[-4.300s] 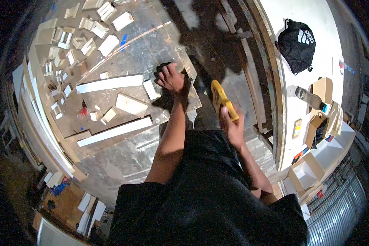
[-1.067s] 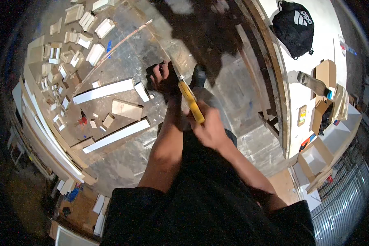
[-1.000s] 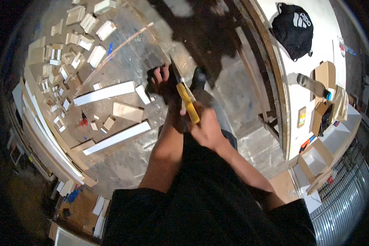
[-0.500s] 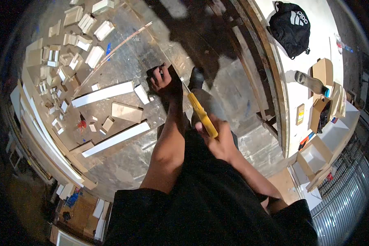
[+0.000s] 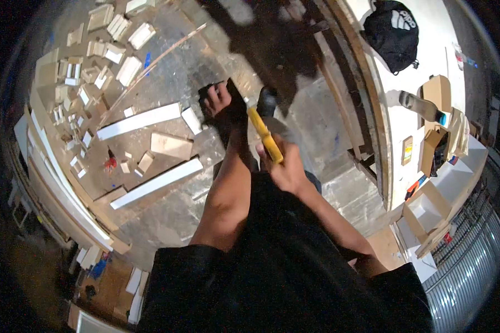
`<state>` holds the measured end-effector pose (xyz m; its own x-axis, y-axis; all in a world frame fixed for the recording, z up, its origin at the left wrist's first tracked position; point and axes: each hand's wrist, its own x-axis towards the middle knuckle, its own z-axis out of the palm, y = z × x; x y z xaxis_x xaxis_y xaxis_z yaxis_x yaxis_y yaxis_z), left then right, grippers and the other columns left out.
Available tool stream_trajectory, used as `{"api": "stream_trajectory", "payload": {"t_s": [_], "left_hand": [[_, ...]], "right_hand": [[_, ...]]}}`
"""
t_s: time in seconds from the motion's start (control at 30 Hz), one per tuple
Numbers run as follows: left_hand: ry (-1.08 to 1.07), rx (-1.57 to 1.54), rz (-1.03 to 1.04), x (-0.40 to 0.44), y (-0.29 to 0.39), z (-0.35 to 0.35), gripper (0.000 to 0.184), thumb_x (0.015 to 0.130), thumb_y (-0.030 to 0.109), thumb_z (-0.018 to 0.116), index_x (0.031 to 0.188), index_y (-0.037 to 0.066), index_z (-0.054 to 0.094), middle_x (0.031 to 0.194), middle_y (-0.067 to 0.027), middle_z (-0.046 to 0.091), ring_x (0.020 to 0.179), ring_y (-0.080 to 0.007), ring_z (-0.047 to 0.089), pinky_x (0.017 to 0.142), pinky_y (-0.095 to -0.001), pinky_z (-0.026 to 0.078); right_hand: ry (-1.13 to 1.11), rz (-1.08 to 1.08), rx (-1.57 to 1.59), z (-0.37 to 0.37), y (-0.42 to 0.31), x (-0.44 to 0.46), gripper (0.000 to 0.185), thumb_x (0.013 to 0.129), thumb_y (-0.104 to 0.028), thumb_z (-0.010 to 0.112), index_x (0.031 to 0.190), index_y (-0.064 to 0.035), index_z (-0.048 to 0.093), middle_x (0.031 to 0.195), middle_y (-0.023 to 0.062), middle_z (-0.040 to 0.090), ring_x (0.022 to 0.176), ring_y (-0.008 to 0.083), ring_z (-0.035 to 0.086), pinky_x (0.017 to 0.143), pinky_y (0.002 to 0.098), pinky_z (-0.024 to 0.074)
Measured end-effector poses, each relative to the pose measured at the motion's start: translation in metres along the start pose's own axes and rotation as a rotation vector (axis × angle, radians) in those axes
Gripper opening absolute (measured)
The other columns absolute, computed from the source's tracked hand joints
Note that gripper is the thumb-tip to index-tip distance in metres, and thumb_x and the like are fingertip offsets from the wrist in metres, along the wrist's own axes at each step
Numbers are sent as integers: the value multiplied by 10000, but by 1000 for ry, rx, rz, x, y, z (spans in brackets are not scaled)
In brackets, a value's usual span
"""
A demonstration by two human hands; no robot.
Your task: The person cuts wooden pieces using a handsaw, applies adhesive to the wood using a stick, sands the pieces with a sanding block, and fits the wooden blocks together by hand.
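Note:
My right hand (image 5: 283,166) is wrapped around the yellow handle of what looks like a handsaw (image 5: 265,136). Its thin blade points forward, seen nearly edge-on and mostly lost in shadow. My left hand (image 5: 219,99) has its fingers curled over a dark, flat-edged piece (image 5: 236,91), just left of the saw's tip; its kind is hard to make out in the shadow. A dark shoe (image 5: 267,101) shows just beyond the tool.
Several small wooden blocks and box-like pieces (image 5: 129,70) lie on the floor to the left, with long white boards (image 5: 141,121). At right stands a white table (image 5: 397,111) bearing a black drawstring bag (image 5: 391,36), a bottle (image 5: 419,105) and cardboard. Corrugated metal (image 5: 466,272) is lower right.
My right hand has pushed the yellow-handled saw forward, away from my body and slightly left. My left hand stays nearly in place on the dark piece.

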<state>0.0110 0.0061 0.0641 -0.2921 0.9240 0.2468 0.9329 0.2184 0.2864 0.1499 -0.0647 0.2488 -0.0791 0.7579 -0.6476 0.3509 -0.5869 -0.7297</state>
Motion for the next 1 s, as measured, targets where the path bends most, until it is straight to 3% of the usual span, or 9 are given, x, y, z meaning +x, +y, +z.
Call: {"api": "stream_trajectory", "payload": {"t_s": [0.07, 0.1, 0.23, 0.33, 0.43, 0.63, 0.83, 0.9, 1.0], "left_hand": [[40, 24, -7, 4, 4, 16, 172, 848, 255, 665, 996, 191, 604, 1059, -23, 575, 846, -332, 598, 693, -478, 488], [62, 78, -18, 4, -1, 19, 165, 841, 252, 671, 965, 182, 588, 1046, -25, 566, 827, -327, 593, 674, -474, 484], [145, 171, -12, -3, -4, 30, 192, 800, 198, 719, 906, 185, 559, 989, -14, 544, 788, -299, 578, 626, -459, 467], [152, 157, 14, -16, -17, 39, 157, 800, 162, 707, 840, 189, 557, 965, -2, 547, 766, -285, 564, 613, -430, 462], [211, 97, 37, -15, -29, 59, 171, 792, 103, 662, 716, 184, 531, 908, 20, 555, 745, -263, 549, 618, -386, 459], [180, 97, 60, -18, -33, 62, 125, 811, 172, 635, 720, 201, 554, 900, 37, 563, 765, -254, 551, 604, -385, 451], [96, 231, 68, -23, -39, 78, 113, 735, 180, 664, 717, 242, 570, 908, 71, 562, 790, -251, 554, 602, -399, 431], [73, 237, 74, -20, -37, 74, 115, 722, 190, 669, 714, 253, 574, 906, 73, 557, 803, -251, 550, 614, -410, 425], [127, 148, -17, -16, -25, 61, 115, 702, 205, 675, 715, 259, 574, 883, 65, 542, 804, -242, 536, 628, -406, 415]], "right_hand": [[44, -14, 8, -8, 11, -22, 276, 966, -247, 644, 1035, 20, 622, 720, 202, 602, 627, 267, 565, 637, 395, 470], [26, 28, 38, -15, 6, -37, 290, 965, -261, 643, 1036, 19, 624, 721, 217, 593, 619, 298, 548, 632, 399, 467], [74, -120, 2, 9, 16, -26, 281, 966, -260, 651, 995, 17, 615, 706, 194, 585, 620, 218, 528, 618, 384, 457], [82, -46, -4, -4, 23, -36, 284, 965, -259, 654, 960, 20, 602, 691, 191, 566, 615, 197, 507, 611, 387, 452], [84, -50, 59, -6, 24, -38, 329, 970, -296, 650, 938, 27, 592, 670, 187, 545, 594, 217, 480, 598, 385, 446], [116, -25, 86, 0, 17, -31, 387, 956, -346, 673, 853, 20, 596, 623, 161, 521, 564, 195, 439, 558, 371, 426], [174, 33, -181, -8, 5, -30, 405, 919, -395, 708, 805, -10, 655, 587, 166, 551, 501, 239, 515, 523, 389, 425], [112, 117, -188, -4, 13, -29, 466, 953, -369, 684, 674, -9, 585, 536, 25, 468, 526, 96, 435, 489, 316, 361], [182, 19, -84, -3, 4, -45, 450, 949, -354, 690, 703, 9, 590, 548, 41, 479, 527, 108, 445, 493, 327, 370]]}}
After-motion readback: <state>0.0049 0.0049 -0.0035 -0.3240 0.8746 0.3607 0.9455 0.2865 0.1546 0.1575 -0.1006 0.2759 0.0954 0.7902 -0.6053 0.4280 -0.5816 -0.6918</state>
